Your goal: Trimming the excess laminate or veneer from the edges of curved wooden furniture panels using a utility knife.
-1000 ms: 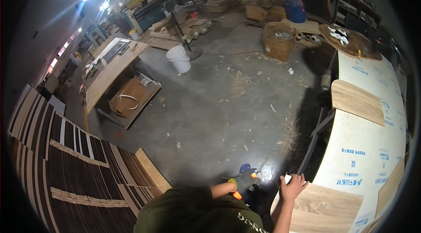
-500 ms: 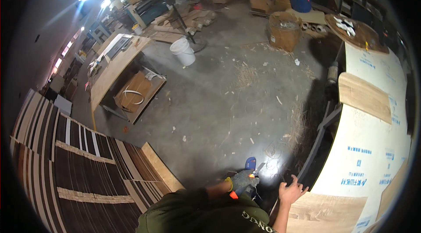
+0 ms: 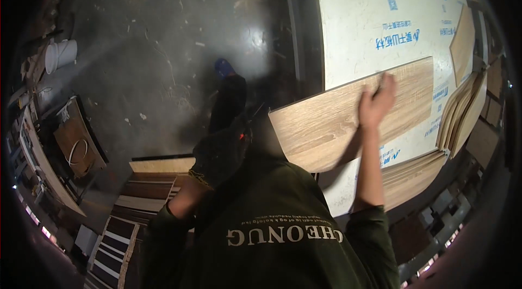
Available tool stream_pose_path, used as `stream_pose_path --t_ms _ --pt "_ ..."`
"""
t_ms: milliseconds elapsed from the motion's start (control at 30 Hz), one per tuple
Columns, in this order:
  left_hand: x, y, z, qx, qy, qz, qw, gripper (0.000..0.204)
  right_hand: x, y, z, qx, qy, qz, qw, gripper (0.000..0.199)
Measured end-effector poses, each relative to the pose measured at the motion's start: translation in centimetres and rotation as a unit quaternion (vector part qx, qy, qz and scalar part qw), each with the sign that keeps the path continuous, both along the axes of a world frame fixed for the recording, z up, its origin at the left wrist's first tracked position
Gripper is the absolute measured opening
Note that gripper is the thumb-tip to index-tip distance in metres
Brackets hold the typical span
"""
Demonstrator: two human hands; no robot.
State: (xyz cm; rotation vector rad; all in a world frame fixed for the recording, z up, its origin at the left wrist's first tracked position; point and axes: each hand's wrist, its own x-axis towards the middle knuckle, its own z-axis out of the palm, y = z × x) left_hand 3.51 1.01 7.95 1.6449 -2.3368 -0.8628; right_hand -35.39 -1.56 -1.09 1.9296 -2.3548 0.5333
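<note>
My right hand (image 3: 376, 103) is bare and lies across a light wood-grain board (image 3: 321, 125), its fingers closed at the board's far edge. The board sits slanted on the worktable (image 3: 348, 17), its left end reaching past the table's edge. My left hand (image 3: 220, 153), in a dark glove with a yellow cuff, is low in front of my body. It is closed round a thin tool with an orange part (image 3: 242, 136); deep shadow hides the tool's shape.
More wood-grain boards (image 3: 416, 172) lie stacked at the table's near right, beside a curved stack (image 3: 462, 106). Dark and pale strips (image 3: 117, 245) are piled at lower left. A white bucket (image 3: 61, 55) and a low bench (image 3: 46, 158) stand left. Scraps litter the floor (image 3: 157, 38).
The view has turned right and down toward the worktable. My right hand has gone from empty above the table's edge to gripping the board. My left hand keeps the tool near my body.
</note>
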Motion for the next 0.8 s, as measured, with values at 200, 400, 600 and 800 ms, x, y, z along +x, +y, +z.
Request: stream_pose_path --t_ms 200,400,600,800 --pt "-2.3 -2.5 1.4 0.165 -0.015 -0.035 0.986 0.045 -6.0 -0.3 1.1 0.041 -0.031 -0.122 0.991 0.062" --pt "-2.8 -3.5 3.4 -0.051 -0.216 -0.271 0.937 0.032 -5.9 -0.7 1.0 0.044 -0.026 -0.105 0.993 0.061" --pt "-2.0 -4.2 2.8 -0.067 -0.247 -0.343 0.904 0.037 -5.9 -0.9 1.0 0.04 -0.035 -0.105 0.993 0.061" --pt "-1.9 -5.3 2.6 0.134 -0.149 -0.267 0.943 0.034 -6.0 -0.7 0.9 0.031 -0.038 -0.097 0.994 0.058"
